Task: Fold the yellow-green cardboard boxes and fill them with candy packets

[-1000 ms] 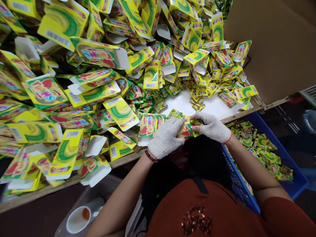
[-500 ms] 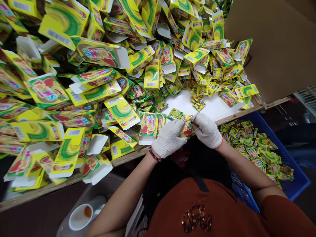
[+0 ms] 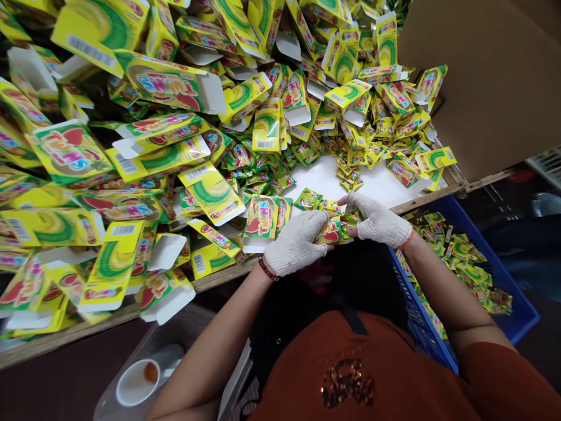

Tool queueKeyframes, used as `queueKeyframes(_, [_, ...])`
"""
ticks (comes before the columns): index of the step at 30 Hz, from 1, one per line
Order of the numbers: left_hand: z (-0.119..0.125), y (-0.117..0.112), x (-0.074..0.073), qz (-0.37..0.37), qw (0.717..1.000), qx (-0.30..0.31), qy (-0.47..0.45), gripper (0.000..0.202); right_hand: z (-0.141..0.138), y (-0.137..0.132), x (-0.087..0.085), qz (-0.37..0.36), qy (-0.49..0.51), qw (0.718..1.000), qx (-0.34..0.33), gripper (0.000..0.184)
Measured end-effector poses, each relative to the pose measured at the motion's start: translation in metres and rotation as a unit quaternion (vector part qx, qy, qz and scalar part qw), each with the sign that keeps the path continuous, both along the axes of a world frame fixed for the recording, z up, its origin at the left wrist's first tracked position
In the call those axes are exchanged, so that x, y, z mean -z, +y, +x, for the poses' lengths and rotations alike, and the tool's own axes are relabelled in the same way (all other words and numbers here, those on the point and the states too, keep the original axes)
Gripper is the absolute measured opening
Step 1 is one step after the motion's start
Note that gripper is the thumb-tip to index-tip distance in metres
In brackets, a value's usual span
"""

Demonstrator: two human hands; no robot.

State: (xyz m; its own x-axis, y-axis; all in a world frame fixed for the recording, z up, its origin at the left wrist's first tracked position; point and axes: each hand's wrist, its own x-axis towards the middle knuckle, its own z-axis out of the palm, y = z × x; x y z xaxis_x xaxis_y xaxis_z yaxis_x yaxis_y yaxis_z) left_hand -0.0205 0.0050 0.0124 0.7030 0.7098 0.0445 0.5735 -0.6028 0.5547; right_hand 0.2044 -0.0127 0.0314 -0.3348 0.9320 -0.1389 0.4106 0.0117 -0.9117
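My left hand (image 3: 294,242), in a white knitted glove, is closed around a small green and yellow printed candy box (image 3: 332,231) at the table's front edge. Against the box's right end, my right hand (image 3: 380,222), also gloved, pinches a green sachet (image 3: 350,218) between thumb and fingers. Part of the sachet is hidden by the fingers. Just behind the hands, a loose green sachet (image 3: 309,199) and a yellow sachet (image 3: 329,205) lie on the white surface. Another printed box (image 3: 260,216) stands beside my left hand.
Printed boxes (image 3: 158,85), many with open flaps, heap over the table's left and back. Green sachets (image 3: 258,169) and yellow sachets (image 3: 348,172) pile in the middle. A blue crate (image 3: 523,316) of sachets is below right, a brown cardboard sheet (image 3: 486,82) behind it, a white mug (image 3: 138,383) lower left.
My right hand has shifted slightly right and turned, and more of the green sachet shows in its fingers. My left hand keeps hold of the box. The view has shifted slightly.
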Motion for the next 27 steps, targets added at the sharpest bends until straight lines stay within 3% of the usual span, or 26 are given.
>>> queueKeyframes(4, [0.001, 0.002, 0.002, -0.002, 1.0, -0.002, 0.009, 0.054, -0.012, -0.006, 0.0, 0.034, -0.008, 0.999, 0.009, 0.052])
queueKeyframes(8, [0.0, 0.001, 0.007, 0.007, 1.0, -0.027, -0.007, 0.056, -0.02, -0.015, 0.005, 0.104, -0.028, 0.992, 0.066, 0.05])
queueKeyframes(11, [-0.002, -0.001, 0.01, 0.027, 0.998, -0.029, -0.039, 0.059, -0.018, -0.018, 0.011, 0.095, -0.026, 0.989, 0.109, 0.049])
queueKeyframes(16, [-0.003, -0.002, 0.014, 0.061, 0.997, -0.027, -0.046, 0.054, -0.025, -0.018, 0.015, 0.117, -0.105, 0.978, 0.137, 0.037])
queueKeyframes(18, [-0.003, -0.003, 0.016, 0.073, 0.996, -0.031, -0.05, 0.054, -0.028, -0.016, 0.013, 0.099, -0.079, 0.984, 0.129, 0.035])
queueKeyframes(23, [-0.001, -0.003, 0.02, 0.148, 0.987, -0.028, -0.058, 0.055, -0.014, -0.01, 0.003, -0.06, 0.038, 0.995, 0.063, 0.036])
queueKeyframes(27, [-0.001, -0.003, 0.023, 0.205, 0.975, -0.023, -0.083, 0.061, -0.008, -0.008, -0.007, -0.009, -0.033, 0.995, 0.09, 0.023])
